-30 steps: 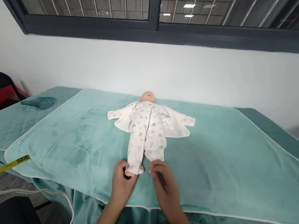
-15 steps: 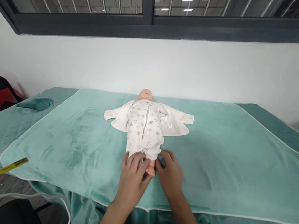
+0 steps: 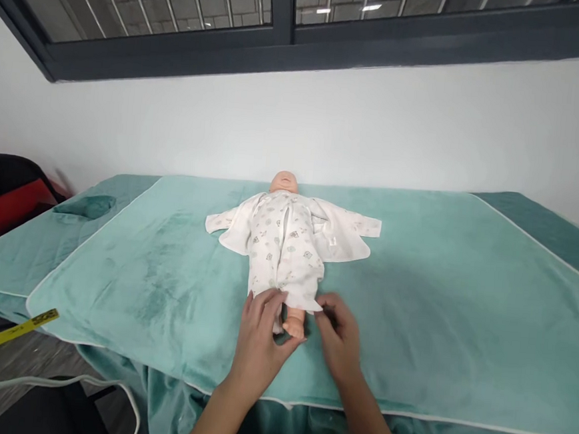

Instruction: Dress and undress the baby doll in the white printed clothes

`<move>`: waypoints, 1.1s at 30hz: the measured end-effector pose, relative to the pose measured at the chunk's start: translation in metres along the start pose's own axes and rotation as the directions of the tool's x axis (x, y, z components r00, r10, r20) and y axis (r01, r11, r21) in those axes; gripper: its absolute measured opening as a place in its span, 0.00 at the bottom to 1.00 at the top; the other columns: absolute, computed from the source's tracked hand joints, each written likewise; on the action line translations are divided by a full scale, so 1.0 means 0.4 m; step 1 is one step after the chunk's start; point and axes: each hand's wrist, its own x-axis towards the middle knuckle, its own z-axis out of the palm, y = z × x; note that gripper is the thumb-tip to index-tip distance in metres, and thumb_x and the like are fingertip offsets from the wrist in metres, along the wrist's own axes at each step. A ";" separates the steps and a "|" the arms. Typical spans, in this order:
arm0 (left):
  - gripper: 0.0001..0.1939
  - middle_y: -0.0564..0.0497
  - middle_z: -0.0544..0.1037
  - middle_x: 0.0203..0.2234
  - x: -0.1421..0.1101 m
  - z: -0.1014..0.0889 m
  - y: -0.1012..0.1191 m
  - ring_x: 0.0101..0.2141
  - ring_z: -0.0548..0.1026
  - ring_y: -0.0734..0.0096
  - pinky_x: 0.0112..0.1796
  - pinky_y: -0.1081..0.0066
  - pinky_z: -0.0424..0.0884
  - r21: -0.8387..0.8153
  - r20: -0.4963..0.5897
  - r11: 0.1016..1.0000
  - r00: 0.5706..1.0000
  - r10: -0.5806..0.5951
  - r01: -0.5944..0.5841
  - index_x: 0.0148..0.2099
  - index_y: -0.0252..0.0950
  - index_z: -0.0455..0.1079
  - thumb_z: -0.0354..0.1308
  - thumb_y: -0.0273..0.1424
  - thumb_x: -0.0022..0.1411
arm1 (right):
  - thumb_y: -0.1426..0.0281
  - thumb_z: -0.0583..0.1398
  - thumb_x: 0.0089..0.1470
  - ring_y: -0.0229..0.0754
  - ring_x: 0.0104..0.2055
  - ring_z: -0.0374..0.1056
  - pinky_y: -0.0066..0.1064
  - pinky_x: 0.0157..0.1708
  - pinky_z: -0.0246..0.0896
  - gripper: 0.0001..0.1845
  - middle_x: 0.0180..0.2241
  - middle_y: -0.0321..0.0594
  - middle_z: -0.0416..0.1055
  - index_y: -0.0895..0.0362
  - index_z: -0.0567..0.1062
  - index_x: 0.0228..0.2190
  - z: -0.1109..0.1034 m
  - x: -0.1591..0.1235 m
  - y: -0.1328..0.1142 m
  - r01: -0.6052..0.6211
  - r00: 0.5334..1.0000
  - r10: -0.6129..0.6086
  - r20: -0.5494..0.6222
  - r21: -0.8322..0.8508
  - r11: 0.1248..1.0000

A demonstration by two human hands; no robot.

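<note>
A baby doll (image 3: 285,182) lies on its back with its head toward the wall. It wears white printed trousers (image 3: 266,255) over a white jacket (image 3: 346,231), which is spread out at both sides. One bare foot (image 3: 294,324) pokes out of a trouser leg. My right hand (image 3: 339,338) pinches the outer corner of that leg's hem between thumb and fingers. My left hand (image 3: 262,342) has its fingertips against the inner side of the hem, and its thumb is spread apart below the foot. The doll's other foot is mostly hidden behind my left hand.
A green plush blanket (image 3: 436,322) covers the table. Yellow tape (image 3: 7,336) and a pale cable (image 3: 56,382) are at the lower left. A black and red chair-like item (image 3: 10,202) stands at the left. Behind are a white wall and a barred window (image 3: 285,16).
My right hand has drawn the trouser hem outward to the right into a point. My left thumb has moved down below the foot, which shows more fully. The camera view has tilted slightly.
</note>
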 end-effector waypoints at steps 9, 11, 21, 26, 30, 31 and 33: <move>0.29 0.48 0.74 0.43 0.002 0.016 0.019 0.47 0.73 0.57 0.59 0.43 0.55 -0.057 0.030 0.997 0.999 -0.041 0.042 0.53 0.41 0.64 0.70 0.29 0.50 | 0.65 0.57 0.62 0.36 0.32 0.61 0.28 0.35 0.55 0.11 0.28 0.35 0.66 0.56 0.75 0.30 -0.027 0.000 -0.004 0.020 0.972 -0.052 0.230 0.141 0.990; 0.26 0.49 0.75 0.41 0.001 0.010 0.019 0.45 0.74 0.59 0.59 0.43 0.53 -0.101 0.060 0.993 0.997 -0.051 0.057 0.52 0.41 0.64 0.69 0.29 0.52 | 0.64 0.57 0.62 0.36 0.32 0.60 0.28 0.35 0.54 0.12 0.27 0.35 0.64 0.56 0.74 0.28 -0.031 0.002 0.001 0.001 0.973 -0.044 0.228 0.183 0.983; 0.15 0.50 0.74 0.45 0.013 -0.052 0.025 0.50 0.71 0.65 0.60 0.52 0.52 -0.408 0.189 0.886 0.969 -0.156 0.222 0.48 0.42 0.69 0.53 0.22 0.62 | 0.64 0.62 0.58 0.39 0.38 0.64 0.29 0.40 0.57 0.07 0.34 0.37 0.69 0.55 0.76 0.35 -0.045 0.003 0.008 -0.145 0.935 0.053 0.352 0.239 0.960; 0.04 0.49 0.74 0.41 0.044 -0.050 0.061 0.45 0.72 0.63 0.55 0.56 0.59 -0.409 0.204 0.845 0.937 -0.284 0.345 0.41 0.39 0.71 0.57 0.29 0.62 | 0.63 0.64 0.55 0.37 0.35 0.67 0.28 0.37 0.60 0.11 0.33 0.37 0.72 0.54 0.77 0.39 -0.051 0.000 0.025 -0.291 0.936 0.189 0.299 0.348 0.891; 0.04 0.50 0.73 0.37 0.055 -0.036 0.073 0.42 0.71 0.64 0.53 0.55 0.59 -0.297 0.195 0.901 0.944 -0.267 0.316 0.38 0.39 0.72 0.56 0.26 0.61 | 0.63 0.65 0.54 0.38 0.34 0.67 0.29 0.37 0.62 0.10 0.32 0.38 0.74 0.55 0.77 0.37 -0.055 -0.002 0.038 -0.295 0.940 0.184 0.288 0.411 0.863; 0.05 0.51 0.73 0.37 0.056 -0.032 0.073 0.42 0.71 0.64 0.53 0.55 0.60 -0.279 0.189 0.909 0.946 -0.264 0.309 0.37 0.39 0.72 0.55 0.26 0.62 | 0.63 0.65 0.54 0.39 0.35 0.68 0.30 0.38 0.63 0.10 0.33 0.39 0.74 0.55 0.77 0.37 -0.056 -0.002 0.038 -0.289 0.940 0.176 0.292 0.409 0.866; 0.07 0.51 0.72 0.37 0.057 -0.023 0.072 0.42 0.71 0.64 0.51 0.56 0.60 -0.248 0.174 0.923 0.950 -0.258 0.296 0.37 0.39 0.71 0.54 0.24 0.62 | 0.64 0.65 0.54 0.41 0.39 0.68 0.32 0.42 0.63 0.11 0.35 0.40 0.73 0.54 0.77 0.38 -0.055 0.000 0.034 -0.263 0.944 0.148 0.296 0.400 0.878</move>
